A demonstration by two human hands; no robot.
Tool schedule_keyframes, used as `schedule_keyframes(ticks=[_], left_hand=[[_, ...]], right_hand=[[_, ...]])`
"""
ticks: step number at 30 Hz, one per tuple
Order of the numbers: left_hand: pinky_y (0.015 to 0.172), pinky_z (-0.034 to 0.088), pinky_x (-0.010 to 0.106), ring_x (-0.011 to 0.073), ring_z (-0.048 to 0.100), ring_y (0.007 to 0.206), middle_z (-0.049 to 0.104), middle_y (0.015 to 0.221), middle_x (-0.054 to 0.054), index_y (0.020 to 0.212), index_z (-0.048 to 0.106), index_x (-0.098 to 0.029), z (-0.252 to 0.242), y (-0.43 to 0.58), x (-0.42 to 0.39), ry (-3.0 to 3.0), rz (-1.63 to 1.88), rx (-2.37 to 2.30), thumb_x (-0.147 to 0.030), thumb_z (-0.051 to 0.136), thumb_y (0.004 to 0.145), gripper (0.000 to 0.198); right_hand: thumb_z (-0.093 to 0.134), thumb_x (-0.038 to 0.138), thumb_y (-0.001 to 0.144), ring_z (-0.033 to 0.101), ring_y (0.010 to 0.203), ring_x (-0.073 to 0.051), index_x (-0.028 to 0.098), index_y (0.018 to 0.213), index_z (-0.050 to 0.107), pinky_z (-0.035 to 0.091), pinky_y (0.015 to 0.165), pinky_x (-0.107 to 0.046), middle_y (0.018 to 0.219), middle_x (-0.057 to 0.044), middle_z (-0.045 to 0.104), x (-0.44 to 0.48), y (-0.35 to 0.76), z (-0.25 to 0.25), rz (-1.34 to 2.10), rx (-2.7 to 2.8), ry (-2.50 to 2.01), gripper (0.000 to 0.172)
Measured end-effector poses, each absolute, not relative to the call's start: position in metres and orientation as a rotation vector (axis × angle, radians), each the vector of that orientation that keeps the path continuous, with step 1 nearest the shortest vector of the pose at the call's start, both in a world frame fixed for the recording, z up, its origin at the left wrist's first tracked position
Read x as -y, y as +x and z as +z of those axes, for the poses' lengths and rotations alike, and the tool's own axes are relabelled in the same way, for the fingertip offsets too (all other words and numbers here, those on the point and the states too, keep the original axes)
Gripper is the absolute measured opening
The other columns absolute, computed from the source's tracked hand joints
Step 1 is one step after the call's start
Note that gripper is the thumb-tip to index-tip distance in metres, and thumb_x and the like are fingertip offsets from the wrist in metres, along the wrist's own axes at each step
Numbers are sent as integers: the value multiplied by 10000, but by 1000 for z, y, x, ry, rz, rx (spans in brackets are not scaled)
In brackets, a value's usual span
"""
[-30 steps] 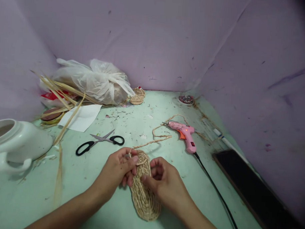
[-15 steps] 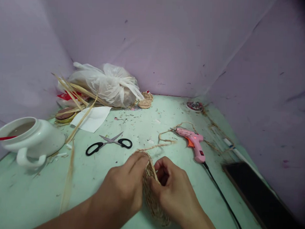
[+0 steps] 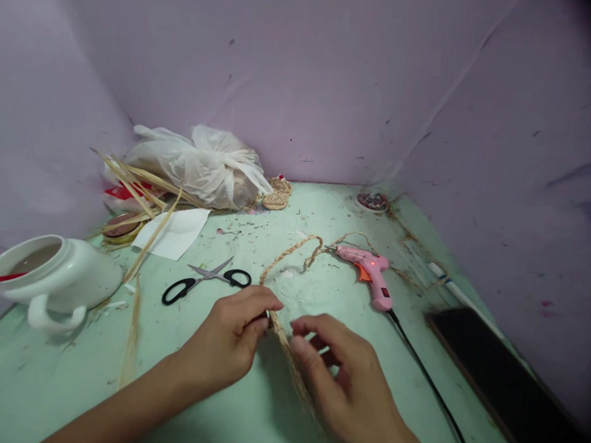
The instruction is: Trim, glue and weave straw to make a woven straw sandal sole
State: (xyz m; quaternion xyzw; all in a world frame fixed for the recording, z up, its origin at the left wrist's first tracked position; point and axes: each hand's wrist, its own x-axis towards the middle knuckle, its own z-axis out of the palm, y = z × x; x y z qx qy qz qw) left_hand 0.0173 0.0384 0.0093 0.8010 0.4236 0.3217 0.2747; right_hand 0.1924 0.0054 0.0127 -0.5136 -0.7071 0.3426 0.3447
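A flat woven piece of braided straw (image 3: 289, 354) is held up nearly edge-on, its lower end partly behind my right hand. My left hand (image 3: 236, 329) pinches its upper end between thumb and fingers. From that grip a loose straw braid (image 3: 289, 248) curves away over the table to the pink glue gun (image 3: 371, 266). Close at the piece's right side, my right hand (image 3: 351, 372) has its fingers bent and apart, with nothing visibly gripped. Black-handled scissors (image 3: 209, 276) lie with their blades spread beyond my left hand.
On the left, a white ceramic pot (image 3: 75, 272) lies tilted. Behind are straw strips (image 3: 152, 242), white paper (image 3: 173, 232), a plastic bag (image 3: 200, 166) and woven rounds (image 3: 277, 196). A small dish (image 3: 372, 201), the gun's cord (image 3: 428, 375) and a dark flat object (image 3: 493, 377) are rightward.
The woven piece has turned more edge-on and its braid has lifted into a loop. My right hand's fingers have come off the piece; my left hand has shifted slightly left.
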Motion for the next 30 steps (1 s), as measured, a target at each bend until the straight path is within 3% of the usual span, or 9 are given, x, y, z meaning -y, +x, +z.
schedule_keyframes(ticks=[2,5,13,24,30], left_hand=[[800,488,275,152,604,901,645,960,74,973,597,-152,10,18,-37,2153,849,-1121,-65,414,791,273],[792,487,266,153,603,893,650,936,74,975,610,-142,11,19,-35,2155,846,-1131,-73,424,795,268],[779,486,260,145,601,859,649,917,74,922,611,-134,15,24,-37,2140,817,-1118,-22,410,752,286],[780,497,220,138,626,873,671,925,73,879,627,-141,14,25,-31,2135,866,-1116,-35,421,763,259],[774,490,233,153,601,917,656,966,41,879,629,-184,29,25,-28,2069,612,-1104,-83,401,771,272]], right_hand=[[471,178,841,619,749,-133,204,950,615,476,585,-212,890,-45,652,-12,194,10,895,1775,-1205,182],[482,104,823,617,766,-131,181,932,637,488,659,-222,867,-54,657,-16,194,5,863,1772,-1055,205],[485,79,799,583,636,-120,169,770,618,453,585,-212,692,-25,623,-17,194,3,818,1867,-1059,163],[442,78,796,560,626,-139,157,808,546,430,551,-236,716,-51,584,-9,193,2,655,2060,-1019,130],[409,126,792,511,619,-151,179,794,460,377,528,-263,750,-46,537,-11,185,-2,664,2128,-1141,73]])
